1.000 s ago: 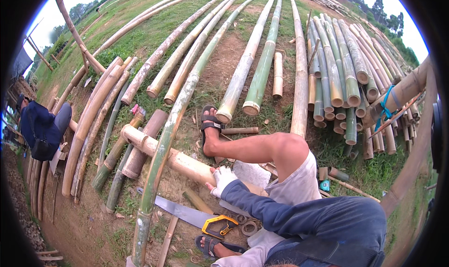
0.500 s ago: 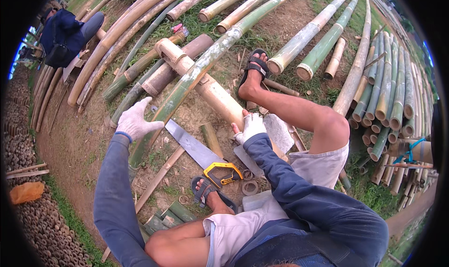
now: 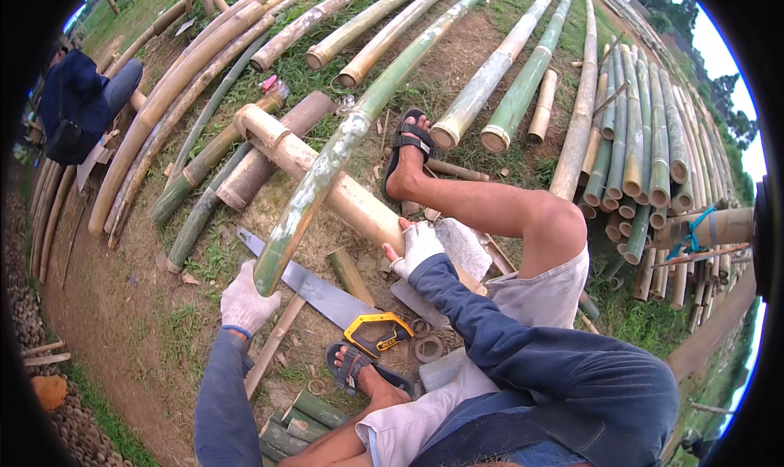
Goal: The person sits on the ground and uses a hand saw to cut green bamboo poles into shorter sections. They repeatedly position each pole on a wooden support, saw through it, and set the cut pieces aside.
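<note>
A long green bamboo pole (image 3: 339, 152) with whitish patches slants from the far side down to my left hand (image 3: 249, 298). That hand wears a white knit glove, and its fingers are closed around the pole's near end. Beneath the pole, crossing it, lies a thick pale bamboo piece (image 3: 359, 210) with a notched collar at its far end. My right hand (image 3: 420, 246), in a fingerless white glove, grips the near part of this piece. On the ground between my hands lies a handsaw (image 3: 327, 299) with a yellow and black handle; neither hand touches it.
Two thick bamboo lengths (image 3: 278, 148) lie under the pale piece's far end. A short green offcut (image 3: 351, 275) and a grey block (image 3: 461, 246) sit near my feet. Long poles (image 3: 510, 99) fan out beyond, with stacked bamboo (image 3: 653, 156) at right. Another person (image 3: 77, 103) sits far left.
My left hand has gone from open beside the green pole to closed around its near end. That end has shifted away from me. My right hand stays on the pale piece; the view has turned slightly.
</note>
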A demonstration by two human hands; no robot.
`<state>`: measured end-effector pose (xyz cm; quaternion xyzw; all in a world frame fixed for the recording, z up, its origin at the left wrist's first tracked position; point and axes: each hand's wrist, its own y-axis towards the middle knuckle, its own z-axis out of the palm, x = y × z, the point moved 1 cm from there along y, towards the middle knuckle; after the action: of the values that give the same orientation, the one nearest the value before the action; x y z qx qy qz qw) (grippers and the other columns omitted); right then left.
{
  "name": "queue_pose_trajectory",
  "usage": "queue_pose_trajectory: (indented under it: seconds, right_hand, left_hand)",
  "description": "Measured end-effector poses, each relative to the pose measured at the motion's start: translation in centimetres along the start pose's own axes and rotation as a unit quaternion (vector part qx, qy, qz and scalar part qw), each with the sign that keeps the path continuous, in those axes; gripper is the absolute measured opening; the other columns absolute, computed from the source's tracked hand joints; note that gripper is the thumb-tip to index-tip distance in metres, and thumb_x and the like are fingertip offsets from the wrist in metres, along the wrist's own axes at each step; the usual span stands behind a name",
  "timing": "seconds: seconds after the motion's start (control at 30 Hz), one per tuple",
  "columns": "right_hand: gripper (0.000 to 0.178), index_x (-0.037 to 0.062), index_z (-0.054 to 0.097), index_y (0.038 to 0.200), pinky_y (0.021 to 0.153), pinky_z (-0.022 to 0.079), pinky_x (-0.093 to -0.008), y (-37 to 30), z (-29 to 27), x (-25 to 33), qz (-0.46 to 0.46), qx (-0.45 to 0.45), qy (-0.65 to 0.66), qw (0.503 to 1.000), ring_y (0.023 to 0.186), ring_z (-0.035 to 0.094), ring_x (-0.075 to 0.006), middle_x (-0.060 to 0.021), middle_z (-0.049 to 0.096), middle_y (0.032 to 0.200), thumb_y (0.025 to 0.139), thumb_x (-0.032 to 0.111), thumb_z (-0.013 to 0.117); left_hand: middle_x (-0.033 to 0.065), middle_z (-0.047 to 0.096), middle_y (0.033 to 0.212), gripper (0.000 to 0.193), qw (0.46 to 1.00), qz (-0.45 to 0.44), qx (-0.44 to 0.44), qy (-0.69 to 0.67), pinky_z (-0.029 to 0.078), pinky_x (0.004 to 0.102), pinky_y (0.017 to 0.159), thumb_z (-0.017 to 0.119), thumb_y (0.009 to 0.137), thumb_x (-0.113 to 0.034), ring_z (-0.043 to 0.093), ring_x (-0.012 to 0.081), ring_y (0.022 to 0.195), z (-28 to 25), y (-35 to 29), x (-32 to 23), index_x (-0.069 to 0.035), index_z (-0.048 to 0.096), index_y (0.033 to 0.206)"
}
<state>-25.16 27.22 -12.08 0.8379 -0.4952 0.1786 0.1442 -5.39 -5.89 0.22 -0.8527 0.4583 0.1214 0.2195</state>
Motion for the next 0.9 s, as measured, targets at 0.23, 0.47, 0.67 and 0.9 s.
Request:
queue_pose_trajectory:
  seconds: [0.23, 0.47, 0.67, 0.9]
  right_hand:
    - [0.078, -0.0047, 0.058, 0.150, 0.108, 0.052, -0.0528, -0.2, 0.0, -0.2, -0.015, -0.002, -0.010, 1.000, 0.119, 0.064, -0.0465, -0.0315, 0.065, 0.129, 0.094, 0.045, 0.078]
    - [0.077, -0.0048, 0.057, 0.152, 0.105, 0.053, -0.0515, -0.2, 1.0, -0.3, -0.039, -0.033, -0.016, 0.999, 0.118, 0.065, -0.0459, -0.0287, 0.066, 0.130, 0.098, 0.046, 0.079]
    - [0.079, -0.0048, 0.057, 0.152, 0.108, 0.053, -0.0524, -0.2, 3.9, -3.3, -0.107, -0.105, -0.005, 0.989, 0.122, 0.065, -0.0453, -0.0294, 0.066, 0.134, 0.097, 0.047, 0.080]
    - [0.094, -0.0108, 0.055, 0.149, 0.113, 0.047, -0.0472, 9.3, 5.4, -4.3, -0.115, -0.042, 0.041, 0.992, 0.124, 0.064, -0.0407, -0.0273, 0.067, 0.136, 0.085, 0.049, 0.089]
  left_hand:
    - [0.0189, 0.078, 0.129, 0.081, 0.986, -0.155, -0.004, 0.060, 0.059, 0.0480, 0.105, 0.091, 0.075, -0.024, 0.075, 0.0403, 0.121, -3.0, -13.0, 13.7, -0.015, 0.059, 0.149]
    - [0.0171, 0.071, 0.135, 0.093, 0.916, -0.323, 0.006, 0.237, 0.056, 0.0527, 0.105, 0.099, 0.074, -0.037, 0.069, 0.0414, 0.125, -4.7, -21.1, 23.1, -0.015, 0.056, 0.153]
    - [0.0152, 0.064, 0.152, 0.083, 0.949, -0.162, -0.177, 0.204, 0.046, 0.0497, 0.122, 0.087, 0.085, -0.038, 0.060, 0.0364, 0.142, -0.9, -15.9, 17.6, -0.017, 0.055, 0.158]
    - [0.0112, 0.058, 0.146, 0.080, 0.901, -0.161, -0.346, 0.206, 0.038, 0.0580, 0.127, 0.092, 0.076, -0.023, 0.051, 0.0378, 0.145, 4.4, -13.7, 14.5, -0.021, 0.058, 0.149]
